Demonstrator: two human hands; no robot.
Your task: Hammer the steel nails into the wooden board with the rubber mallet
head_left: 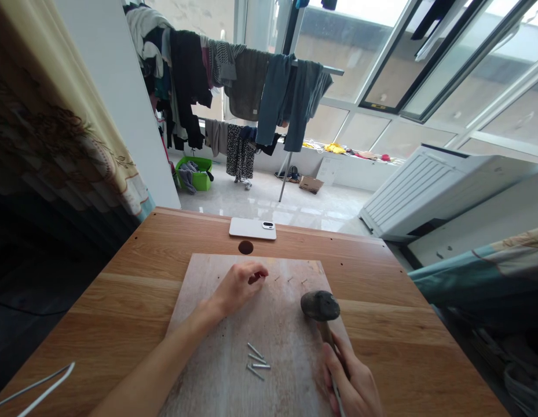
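A pale wooden board (290,341) lies on the brown table. My left hand (242,284) is at the board's upper middle, thumb and fingertips pinched together; what they hold is too small to make out. Just right of those fingertips, three thin nails (290,280) stand in a row in the board. My right hand (349,376) grips the handle of a hammer (320,306), whose dark head is over the board's right side, below the row. Several loose nails (256,360) lie in a small group lower on the board.
The wooden table (381,324) extends around the board. A white phone (252,229) lies near its far edge, beside a round dark hole (245,247). White cables (47,388) show at the lower left. Beyond the table are hanging clothes (246,81) and a green basket (201,180).
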